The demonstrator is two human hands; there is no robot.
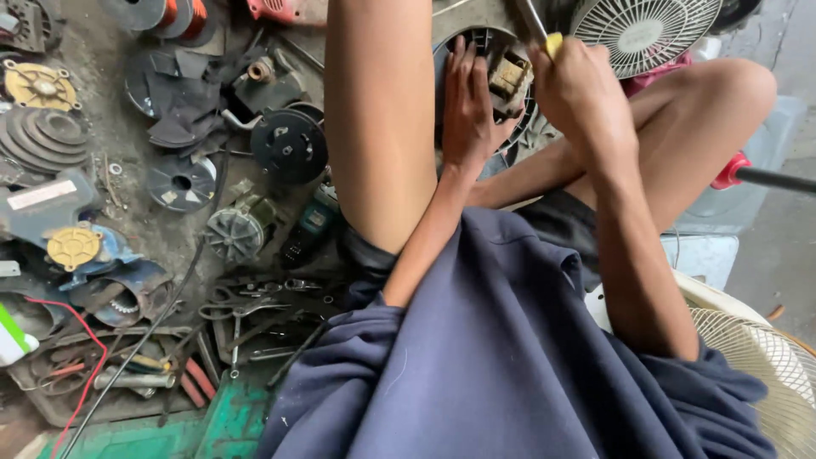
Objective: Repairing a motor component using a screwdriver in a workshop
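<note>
Your left hand [469, 106] lies flat on the fan motor [507, 76]; your right hand [578, 89] fists a yellow-handled screwdriver [544, 34] just above it.

Two bare hands, the left hand [470, 106] and the right hand [578, 89], show alongside one yellow-handled screwdriver [544, 34], one fan motor [508, 76], two white fan grilles [643, 32] [765, 365], two yellowish round covers [38, 85] [74, 246] and one copper wire spool [189, 17].
</note>
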